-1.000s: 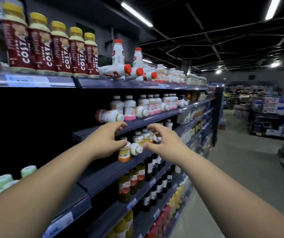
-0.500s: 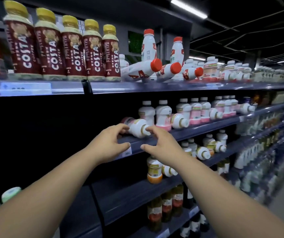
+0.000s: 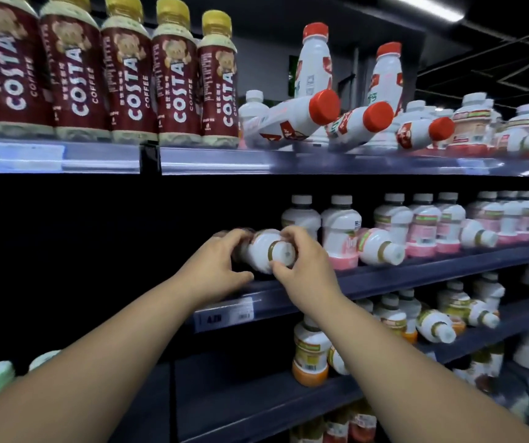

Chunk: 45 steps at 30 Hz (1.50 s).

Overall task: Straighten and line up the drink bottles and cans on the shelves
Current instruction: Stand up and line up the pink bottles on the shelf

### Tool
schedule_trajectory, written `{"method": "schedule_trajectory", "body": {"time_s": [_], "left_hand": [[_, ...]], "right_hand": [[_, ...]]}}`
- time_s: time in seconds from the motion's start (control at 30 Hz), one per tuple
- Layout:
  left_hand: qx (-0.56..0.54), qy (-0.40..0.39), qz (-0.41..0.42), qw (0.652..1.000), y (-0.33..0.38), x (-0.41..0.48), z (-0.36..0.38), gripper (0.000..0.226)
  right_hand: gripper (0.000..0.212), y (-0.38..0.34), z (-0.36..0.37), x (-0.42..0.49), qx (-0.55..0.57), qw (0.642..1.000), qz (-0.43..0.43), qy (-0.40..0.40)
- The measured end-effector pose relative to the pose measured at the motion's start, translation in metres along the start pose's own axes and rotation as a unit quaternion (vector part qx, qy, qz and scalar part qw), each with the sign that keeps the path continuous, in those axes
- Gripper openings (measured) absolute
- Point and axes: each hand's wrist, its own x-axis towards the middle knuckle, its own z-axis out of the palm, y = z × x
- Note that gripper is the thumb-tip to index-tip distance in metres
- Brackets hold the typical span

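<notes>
On the middle shelf point(image 3: 416, 276) we see a fallen bottle point(image 3: 261, 249) lying on its side at the left end of the row. It is white, and its cap points toward us. The left hand point(image 3: 212, 270) grips its body from the left, with the fingers curled over the top and the thumb low by the shelf edge. The right hand point(image 3: 307, 266) holds the cap end from the right, fingers bent over the top and thumb beneath the cap. The bottle's far end is dark and half hidden, so we can't quite tell whether it rests on the shelf or is lifted a little.

Just to its right stand upright bottles point(image 3: 341, 231) with pink bases, and among them a second tipped bottle point(image 3: 379, 247) lies with its cap toward the front edge. A price tag point(image 3: 224, 314) sits on the shelf edge under the hands.

On the top shelf point(image 3: 320, 163), coffee bottles point(image 3: 129, 75) stand in a row on the left. To their right, red-capped bottles point(image 3: 291, 119) lie on their sides in front of two upright ones. On the lower shelf point(image 3: 256, 401) an orange-bottomed bottle point(image 3: 309, 356) stands upright — more bottles lie tipped to its right.
</notes>
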Motion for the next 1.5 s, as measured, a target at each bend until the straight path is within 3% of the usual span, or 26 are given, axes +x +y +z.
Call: {"method": "schedule_trajectory", "body": {"time_s": [0.13,0.3,0.4,0.57,0.67,0.73,0.8,0.9,1.0,1.1,1.2,1.3,1.43,1.5], "left_hand": [[0.013,0.046,-0.072,0.996,0.001,0.011,-0.004,0.086],[-0.041,0.081,-0.136,0.987,0.002,0.017,-0.009,0.082],[-0.083,0.096,-0.179,0.976,-0.003,0.016,-0.009,0.081],[-0.135,0.102,-0.206,0.964,-0.006,0.015,-0.002,0.084],[-0.157,0.102,-0.215,0.959,-0.005,0.018,0.002,0.074],[-0.183,0.098,-0.212,0.955,-0.003,0.018,0.005,0.056],[-0.194,0.095,-0.2,0.956,-0.001,0.017,0.007,0.052],[-0.195,0.104,-0.189,0.957,0.001,0.016,0.007,0.046],[-0.176,0.106,-0.195,0.959,-0.003,0.014,0.005,0.046],[-0.159,0.107,-0.204,0.96,-0.008,0.008,-0.001,0.049],[-0.149,0.117,-0.21,0.959,-0.009,0.005,-0.003,0.048],[-0.143,0.131,-0.211,0.958,-0.009,0.004,-0.002,0.044],[-0.152,0.145,-0.226,0.951,-0.008,0.0,0.003,0.075],[-0.16,0.154,-0.226,0.948,-0.007,-0.004,0.006,0.08]], "right_hand": [[0.045,-0.012,-0.003,0.031,0.097,0.995,-0.034,-0.002],[0.045,-0.019,0.001,0.055,0.192,0.98,-0.05,-0.007],[0.048,-0.004,0.003,0.051,0.136,0.989,-0.054,-0.001],[0.048,0.018,0.005,0.043,0.054,0.985,-0.109,0.125],[0.067,0.015,0.002,0.053,0.026,0.994,-0.051,0.088],[0.081,0.014,0.002,0.06,-0.043,0.998,-0.011,0.044],[0.087,0.013,0.005,0.063,-0.132,0.991,-0.001,0.018],[0.091,0.014,0.013,0.065,-0.221,0.975,-0.027,0.02],[0.09,0.019,0.013,0.073,-0.233,0.971,-0.017,0.043],[0.089,0.011,0.001,0.079,-0.233,0.972,-0.002,0.011],[0.093,0.011,-0.004,0.079,-0.186,0.982,0.0,-0.023],[0.099,0.014,-0.005,0.07,-0.068,0.997,-0.019,-0.034],[0.101,0.024,0.003,0.059,0.071,0.995,-0.061,-0.023],[0.106,0.028,0.008,0.056,0.087,0.995,-0.031,-0.039]]}}
